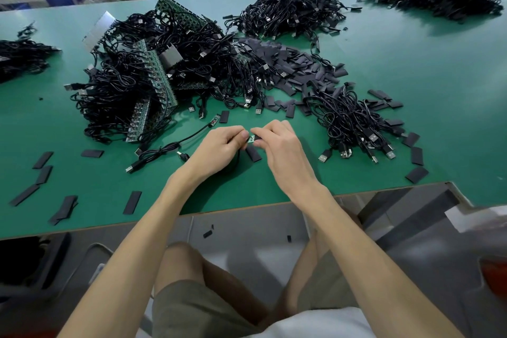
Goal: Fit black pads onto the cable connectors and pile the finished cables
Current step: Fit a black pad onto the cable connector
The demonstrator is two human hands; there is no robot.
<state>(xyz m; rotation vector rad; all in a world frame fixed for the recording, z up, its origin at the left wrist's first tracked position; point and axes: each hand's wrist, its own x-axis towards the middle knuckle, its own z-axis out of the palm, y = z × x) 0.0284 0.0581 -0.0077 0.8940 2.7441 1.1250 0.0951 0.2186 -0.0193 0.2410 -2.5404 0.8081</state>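
Connector: small green board (250, 139) held just above the table between the two hands, near the front edge; its cable (237, 158) drops from under the left hand
Left hand (219, 147): fingers curled, thumb and fingertips pinching the board's left end
Right hand (278, 143): thumb and forefinger closed on the board's right end, where something dark shows; whether it is a pad I cannot tell
Nearest pad (253, 153): flat on the table just below the fingertips, touching neither hand
Loose cable (164, 149): left of the hands; bare green end (214, 120) beside a single pad (224, 116)
Cable pile (354, 123): right of the hands, USB plugs towards the front edge
Pad heap (288, 63): behind the hands
Tangle (142, 82): cables and green circuit strips, left rear
Table (425, 68): green; stray pads (44, 159) at front left
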